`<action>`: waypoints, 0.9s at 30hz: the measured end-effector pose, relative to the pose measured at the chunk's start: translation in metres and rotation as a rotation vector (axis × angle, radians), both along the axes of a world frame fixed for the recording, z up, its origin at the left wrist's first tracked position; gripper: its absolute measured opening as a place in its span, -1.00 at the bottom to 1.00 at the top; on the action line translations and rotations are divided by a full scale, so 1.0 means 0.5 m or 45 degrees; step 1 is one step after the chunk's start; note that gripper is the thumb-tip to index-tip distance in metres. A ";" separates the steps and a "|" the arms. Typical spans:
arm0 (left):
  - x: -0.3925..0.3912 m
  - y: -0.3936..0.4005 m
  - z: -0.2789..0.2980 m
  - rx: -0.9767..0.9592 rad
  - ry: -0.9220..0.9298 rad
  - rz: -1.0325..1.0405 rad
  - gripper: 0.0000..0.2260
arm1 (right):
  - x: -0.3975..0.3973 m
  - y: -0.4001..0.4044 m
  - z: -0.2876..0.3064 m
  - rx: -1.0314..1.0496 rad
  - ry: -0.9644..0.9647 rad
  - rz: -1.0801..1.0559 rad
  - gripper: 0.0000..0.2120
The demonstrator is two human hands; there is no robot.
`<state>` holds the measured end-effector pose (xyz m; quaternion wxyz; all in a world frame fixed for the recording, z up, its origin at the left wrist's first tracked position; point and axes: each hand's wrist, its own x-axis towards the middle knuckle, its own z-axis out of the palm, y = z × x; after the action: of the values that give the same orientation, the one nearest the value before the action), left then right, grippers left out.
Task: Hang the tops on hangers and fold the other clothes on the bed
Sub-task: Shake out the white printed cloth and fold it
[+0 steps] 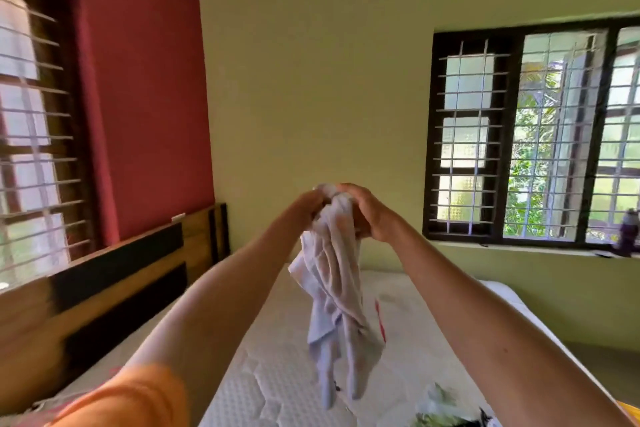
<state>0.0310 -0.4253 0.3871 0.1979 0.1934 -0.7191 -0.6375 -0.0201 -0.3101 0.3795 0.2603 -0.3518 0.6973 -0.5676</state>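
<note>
A thin white garment (334, 288) hangs bunched in the air above the bed (277, 385). Both hands grip its top end close together at chest height. My left hand (311, 206) holds the left side of the bunch. My right hand (369, 210) curls over the right side. The cloth's lower ends dangle just above the quilted white mattress. A red hanger (381, 321) lies on the mattress behind the garment, mostly hidden by it.
A green and black cloth (446, 409) lies at the near right of the mattress. The wooden headboard (114, 284) runs along the left under a barred window. Another barred window (533, 135) is in the right wall, with a dark bottle (628, 230) on its sill.
</note>
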 end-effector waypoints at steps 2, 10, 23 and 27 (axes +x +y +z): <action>0.009 -0.047 0.048 0.055 0.144 0.042 -0.75 | -0.015 -0.013 0.009 0.201 0.064 -0.210 -0.24; 0.142 -0.146 0.183 -0.101 0.103 -0.574 -0.64 | 0.047 -0.184 0.103 -0.476 -0.369 0.265 -0.57; 0.261 -0.340 0.378 -0.739 0.142 0.215 -0.73 | 0.191 -0.380 0.371 -1.045 -0.012 0.029 -0.74; 0.275 -0.374 0.390 -0.498 0.257 -0.130 -0.70 | 0.219 -0.402 0.394 -1.069 -0.143 0.093 -0.71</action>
<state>0.1686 -0.6121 0.5823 0.2702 0.0500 -0.8143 -0.5113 0.0894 -0.5113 0.5767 0.1519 -0.4202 0.3775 -0.8111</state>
